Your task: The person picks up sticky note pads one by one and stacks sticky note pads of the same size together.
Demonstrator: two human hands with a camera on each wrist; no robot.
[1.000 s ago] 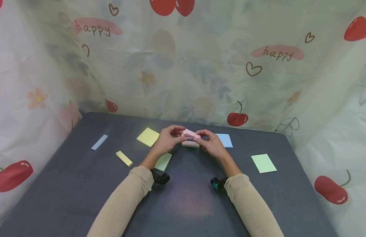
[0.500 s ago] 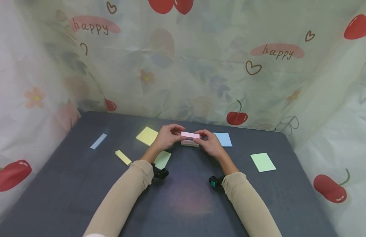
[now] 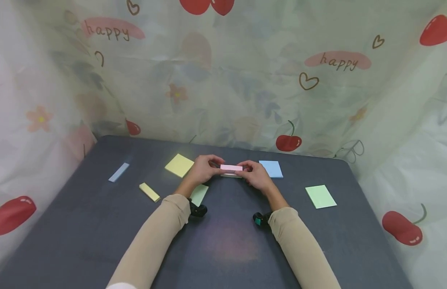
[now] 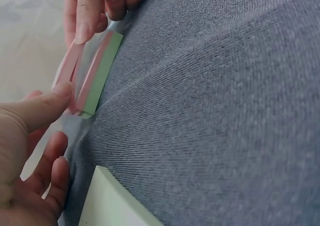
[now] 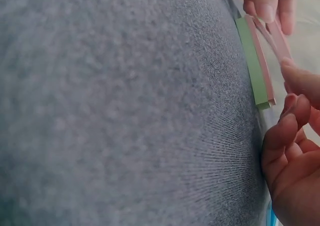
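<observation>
At the far middle of the table, both hands pinch a narrow pink sticky-note pad (image 3: 231,167) by its ends. My left hand (image 3: 204,168) grips the left end between thumb and fingers, and my right hand (image 3: 255,174) grips the right end. Close beneath it lies a stack of narrow pads, a pink one (image 4: 93,76) on a green one (image 4: 104,73). In the left wrist view a thin gap parts the held pad from the stack along some of its length. The right wrist view shows the green pad (image 5: 254,63) lowest, on the cloth. Fingers hide the held pad's ends.
To the left lie a yellow square pad (image 3: 178,165), a narrow yellow pad (image 3: 149,192) and a narrow blue pad (image 3: 119,172). A green pad (image 3: 199,195) is partly behind the left wrist. Rightward are a blue square pad (image 3: 271,169) and a green square pad (image 3: 321,196). A patterned curtain (image 3: 223,80) stands behind.
The held pink pad has gone from tilted to level and come down closer to the stack. Both hands have kept their grip on it. The other pads stay put.
</observation>
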